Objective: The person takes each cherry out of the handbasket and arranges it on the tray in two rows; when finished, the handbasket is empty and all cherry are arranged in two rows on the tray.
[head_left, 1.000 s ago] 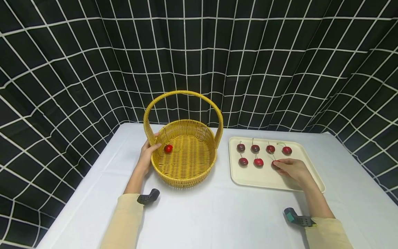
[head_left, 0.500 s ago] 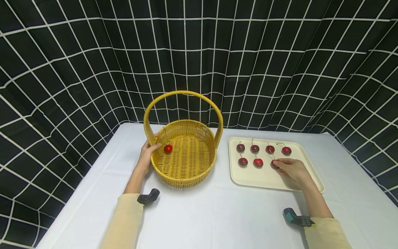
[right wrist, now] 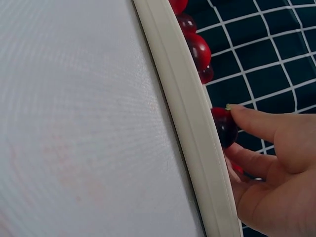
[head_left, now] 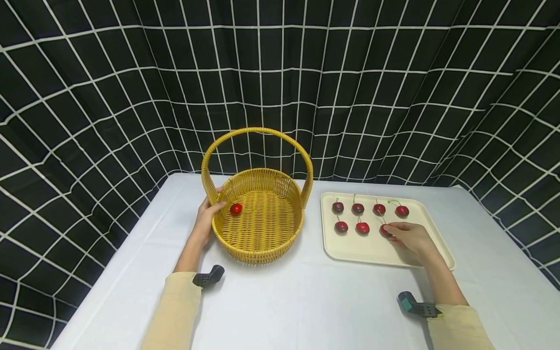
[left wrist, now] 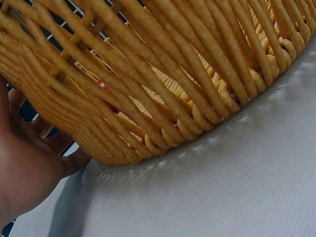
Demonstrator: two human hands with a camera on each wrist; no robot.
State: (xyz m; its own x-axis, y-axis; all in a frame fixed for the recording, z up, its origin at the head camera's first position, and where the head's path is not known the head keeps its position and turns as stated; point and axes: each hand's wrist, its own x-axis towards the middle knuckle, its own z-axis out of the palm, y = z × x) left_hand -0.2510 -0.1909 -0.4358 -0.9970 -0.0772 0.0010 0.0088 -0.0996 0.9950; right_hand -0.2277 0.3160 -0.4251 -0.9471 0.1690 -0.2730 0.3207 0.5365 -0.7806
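Note:
My left hand (head_left: 204, 218) holds the yellow woven basket (head_left: 258, 255) by its left side, thumb over the rim near the foot of the tall handle. Inside, against the left wall, lies one bright red cherry (head_left: 236, 209). On the right, my right hand (head_left: 411, 238) pinches a dark red cherry (right wrist: 224, 128) between thumb and fingers, low over the cream tray (head_left: 350, 253); its stem points up. Several other stemmed cherries sit in two rows on the tray, among them a red cherry (head_left: 362, 228) just left of the pinched one. The left fingers are partly hidden behind the basket.
Both basket and tray stand on a table with a white cloth (head_left: 297, 296), the tray right of the basket. A black curtain with a white grid (head_left: 280, 87) hangs behind and at both sides. The basket's handle (head_left: 258, 130) arches high over it.

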